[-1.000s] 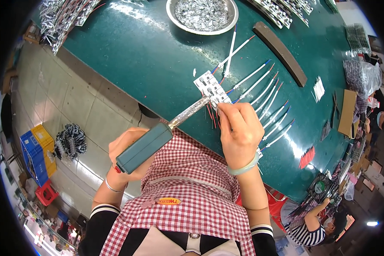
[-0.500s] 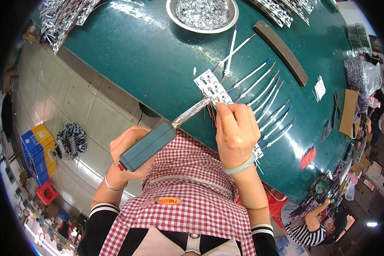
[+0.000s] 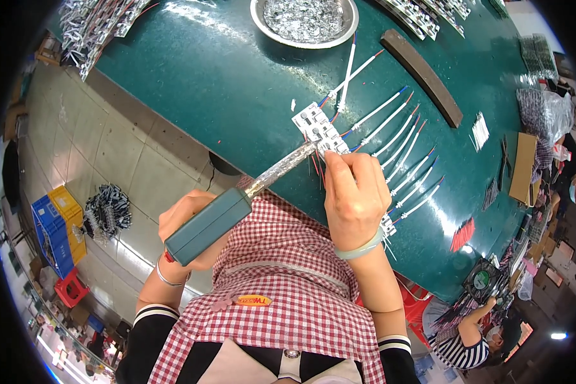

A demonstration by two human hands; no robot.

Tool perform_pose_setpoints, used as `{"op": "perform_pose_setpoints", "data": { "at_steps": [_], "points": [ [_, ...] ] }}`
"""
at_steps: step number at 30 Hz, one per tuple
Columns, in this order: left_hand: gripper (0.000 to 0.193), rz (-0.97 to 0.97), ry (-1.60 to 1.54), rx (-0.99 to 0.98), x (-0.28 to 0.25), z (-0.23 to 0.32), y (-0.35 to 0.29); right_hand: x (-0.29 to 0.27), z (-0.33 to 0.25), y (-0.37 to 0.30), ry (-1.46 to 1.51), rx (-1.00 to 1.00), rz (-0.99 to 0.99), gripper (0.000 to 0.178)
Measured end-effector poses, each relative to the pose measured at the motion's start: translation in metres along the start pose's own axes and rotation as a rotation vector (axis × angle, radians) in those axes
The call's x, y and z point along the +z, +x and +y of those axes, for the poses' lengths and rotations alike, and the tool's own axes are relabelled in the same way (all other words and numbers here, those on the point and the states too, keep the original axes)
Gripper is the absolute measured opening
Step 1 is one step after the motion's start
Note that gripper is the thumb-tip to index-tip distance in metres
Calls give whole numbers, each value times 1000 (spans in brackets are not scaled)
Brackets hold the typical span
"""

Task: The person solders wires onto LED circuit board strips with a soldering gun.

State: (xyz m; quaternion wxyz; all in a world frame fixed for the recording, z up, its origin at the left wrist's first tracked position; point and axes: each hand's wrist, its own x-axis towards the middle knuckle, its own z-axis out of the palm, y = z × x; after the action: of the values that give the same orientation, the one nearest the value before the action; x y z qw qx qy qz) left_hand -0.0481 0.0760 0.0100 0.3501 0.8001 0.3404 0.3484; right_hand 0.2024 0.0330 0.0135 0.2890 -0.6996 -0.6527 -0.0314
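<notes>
In my left hand is a soldering iron with a blocky green handle and a worn metal shaft. Its tip meets a white circuit board strip with small dark parts on it. Just right of the tip, my right hand is closed in a pinch at the strip's near edge; what lies between the fingertips is hidden. The strip passes under that hand, and its end shows beside the wrist. White-sleeved wires with red and blue ends fan out from its far side. Thin red wires hang at the near edge.
Beyond the strip stand a metal bowl of silvery scraps and a curved brown bar. Wired boards pile up at far left. White sticks and red pieces lie rightward. A co-worker sits at lower right.
The soldering iron's handle has shifted slightly left and toward me with my left hand, its tip staying at the strip. My right hand has hardly moved.
</notes>
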Motion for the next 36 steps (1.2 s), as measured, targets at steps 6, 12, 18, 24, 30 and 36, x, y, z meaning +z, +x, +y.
{"op": "perform_pose_setpoints", "data": {
  "at_steps": [6,12,18,24,30,36],
  "points": [
    [27,36,-44,-85,-2,0,-1,-23,-2,-1,39,24,-52,24],
    [29,55,68,-38,-4,-1,5,-40,-6,20,152,107,-48,20],
    [29,43,31,-57,-2,-5,6,6,8,24,299,65,-47,15],
    [29,35,8,-66,3,-7,5,5,12,22,269,60,-63,15],
    [25,46,-60,-113,7,-8,6,4,12,23,258,84,-69,14],
    [26,32,-38,-108,6,-8,8,6,11,21,244,75,-73,15]
  ]
}}
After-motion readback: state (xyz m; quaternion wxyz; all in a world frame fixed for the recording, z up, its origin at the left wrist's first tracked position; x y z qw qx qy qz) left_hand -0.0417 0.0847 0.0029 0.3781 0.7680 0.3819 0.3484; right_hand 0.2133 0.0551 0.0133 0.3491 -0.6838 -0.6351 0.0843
